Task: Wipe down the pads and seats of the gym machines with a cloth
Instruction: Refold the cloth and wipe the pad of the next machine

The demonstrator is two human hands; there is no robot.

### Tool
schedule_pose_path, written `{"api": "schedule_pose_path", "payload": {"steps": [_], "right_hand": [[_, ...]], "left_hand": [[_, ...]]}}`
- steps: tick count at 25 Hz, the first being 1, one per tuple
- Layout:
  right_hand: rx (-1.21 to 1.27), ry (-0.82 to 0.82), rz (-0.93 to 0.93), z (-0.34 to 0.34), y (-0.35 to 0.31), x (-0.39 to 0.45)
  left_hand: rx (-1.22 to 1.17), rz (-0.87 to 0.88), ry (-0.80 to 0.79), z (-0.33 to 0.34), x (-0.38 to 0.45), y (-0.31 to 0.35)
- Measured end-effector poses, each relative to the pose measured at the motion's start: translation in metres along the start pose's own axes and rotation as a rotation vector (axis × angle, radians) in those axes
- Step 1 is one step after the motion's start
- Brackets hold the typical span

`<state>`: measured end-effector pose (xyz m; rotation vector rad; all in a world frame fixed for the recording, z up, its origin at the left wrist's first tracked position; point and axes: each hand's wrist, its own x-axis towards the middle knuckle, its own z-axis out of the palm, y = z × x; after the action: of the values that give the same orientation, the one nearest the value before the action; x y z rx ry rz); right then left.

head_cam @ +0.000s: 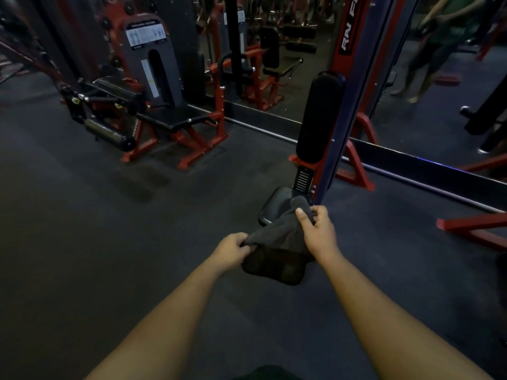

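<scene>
A dark grey cloth [277, 242] hangs stretched between both my hands in front of me. My left hand [233, 249] pinches its lower left edge. Its upper right corner is gripped by my right hand [318, 231], thumb on top. Just behind the cloth is a small black seat [274, 205] of a red and blue machine, partly hidden by the cloth. A tall black back pad [319, 116] stands upright above the seat. To the far left stands another machine with a black seat [178, 116] and a roller pad [109, 134].
A blue upright post [354, 100] rises right of the back pad. A mirror wall [288, 64] runs behind the machines, with a person reflected at top right. Red frame feet [472, 229] lie on the dark rubber floor [109, 242] to the right.
</scene>
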<state>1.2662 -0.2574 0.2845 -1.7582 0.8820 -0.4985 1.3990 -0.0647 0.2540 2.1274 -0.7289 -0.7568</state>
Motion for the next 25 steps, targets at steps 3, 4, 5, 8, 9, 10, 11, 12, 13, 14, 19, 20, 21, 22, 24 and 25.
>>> {"api": "schedule_pose_path", "payload": {"steps": [3, 4, 5, 8, 9, 10, 11, 12, 13, 14, 19, 20, 21, 22, 24, 25], "right_hand": [[-0.042, -0.013, 0.171, 0.014, 0.010, 0.048], [-0.057, -0.025, 0.195, 0.023, 0.012, 0.062], [-0.078, -0.033, 0.189, 0.032, 0.014, 0.071], [-0.159, -0.058, 0.063, 0.069, 0.007, 0.083], [-0.181, -0.099, 0.022, 0.084, 0.003, 0.087], [-0.208, -0.171, -0.006, 0.097, -0.003, 0.090], [-0.244, -0.243, -0.029, 0.109, -0.008, 0.093], [-0.308, -0.290, -0.048, 0.121, -0.012, 0.098], [-0.381, -0.301, -0.061, 0.132, -0.016, 0.104], [-0.445, -0.269, -0.058, 0.143, -0.021, 0.111], [-0.316, -0.056, 0.013, 0.161, -0.038, 0.153], [-0.233, -0.052, 0.032, 0.160, -0.044, 0.161], [-0.150, -0.033, 0.048, 0.159, -0.049, 0.168], [-0.080, -0.012, 0.061, 0.157, -0.054, 0.174], [0.118, 0.005, 0.113, 0.153, -0.062, 0.184], [0.217, -0.001, 0.142, 0.151, -0.063, 0.189]], "left_hand": [[-0.374, 0.007, 0.038, -0.020, 0.045, 0.015], [-0.460, 0.007, 0.026, -0.026, 0.065, 0.020], [-0.529, 0.012, 0.003, -0.032, 0.085, 0.025], [-0.618, -0.006, -0.071, -0.051, 0.146, 0.029], [-0.660, -0.033, -0.088, -0.060, 0.166, 0.028], [-0.692, -0.065, -0.099, -0.068, 0.183, 0.027], [-0.710, -0.096, -0.109, -0.075, 0.197, 0.026], [-0.718, -0.130, -0.129, -0.082, 0.208, 0.025], [-0.728, -0.167, -0.147, -0.089, 0.215, 0.025], [-0.748, -0.200, -0.163, -0.096, 0.223, 0.026], [-0.803, -0.184, -0.188, -0.124, 0.255, 0.026], [-0.771, -0.127, -0.214, -0.127, 0.257, 0.023], [-0.701, -0.056, -0.239, -0.126, 0.256, 0.016], [-0.607, 0.010, -0.256, -0.122, 0.253, 0.008], [-0.426, 0.114, -0.293, -0.110, 0.246, -0.008], [-0.371, 0.146, -0.317, -0.104, 0.244, -0.011]]}}
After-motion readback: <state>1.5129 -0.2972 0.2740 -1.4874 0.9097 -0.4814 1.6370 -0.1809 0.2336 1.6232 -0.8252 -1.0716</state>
